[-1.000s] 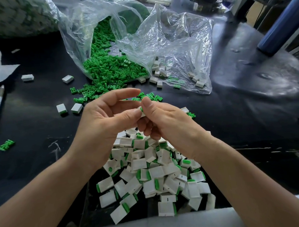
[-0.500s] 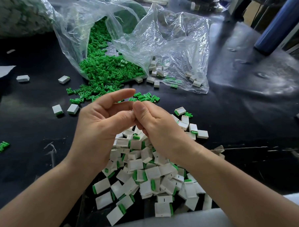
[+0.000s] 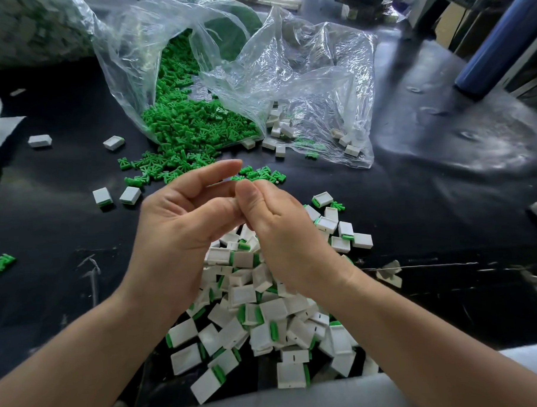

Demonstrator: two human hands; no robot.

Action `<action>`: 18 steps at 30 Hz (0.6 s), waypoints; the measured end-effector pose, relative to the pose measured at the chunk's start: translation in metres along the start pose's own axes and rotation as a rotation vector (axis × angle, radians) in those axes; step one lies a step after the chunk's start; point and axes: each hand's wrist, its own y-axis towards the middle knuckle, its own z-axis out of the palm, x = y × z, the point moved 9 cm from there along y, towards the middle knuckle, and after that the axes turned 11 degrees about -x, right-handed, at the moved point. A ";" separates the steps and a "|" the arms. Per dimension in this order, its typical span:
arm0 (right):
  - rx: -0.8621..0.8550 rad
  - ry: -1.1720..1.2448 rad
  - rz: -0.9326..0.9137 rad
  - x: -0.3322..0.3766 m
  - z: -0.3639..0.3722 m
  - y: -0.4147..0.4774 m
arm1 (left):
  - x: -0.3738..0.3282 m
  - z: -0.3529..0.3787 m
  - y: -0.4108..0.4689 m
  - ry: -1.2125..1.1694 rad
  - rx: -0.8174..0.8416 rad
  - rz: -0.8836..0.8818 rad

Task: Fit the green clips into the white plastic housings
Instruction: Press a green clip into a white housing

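The small, pronged green clips lay in a matte heap at 12 o'clock, spilling from a crinkled clear plastic bag. The boxy, smooth white plastic housings, many showing a green edge, were piled at 6 o'clock under the wrists on the glossy black table. Above that pile the left hand and right hand met thumb to thumb, left forefinger arched over, right fingers curled inward; whether they pinched a part could not be told.
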 end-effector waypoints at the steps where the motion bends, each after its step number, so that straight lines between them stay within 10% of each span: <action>1: -0.003 0.004 0.000 0.000 0.000 0.000 | 0.000 0.000 0.000 -0.008 -0.001 -0.002; 18: 0.068 0.157 0.053 -0.006 -0.003 0.004 | 0.001 -0.001 0.003 0.033 0.003 -0.041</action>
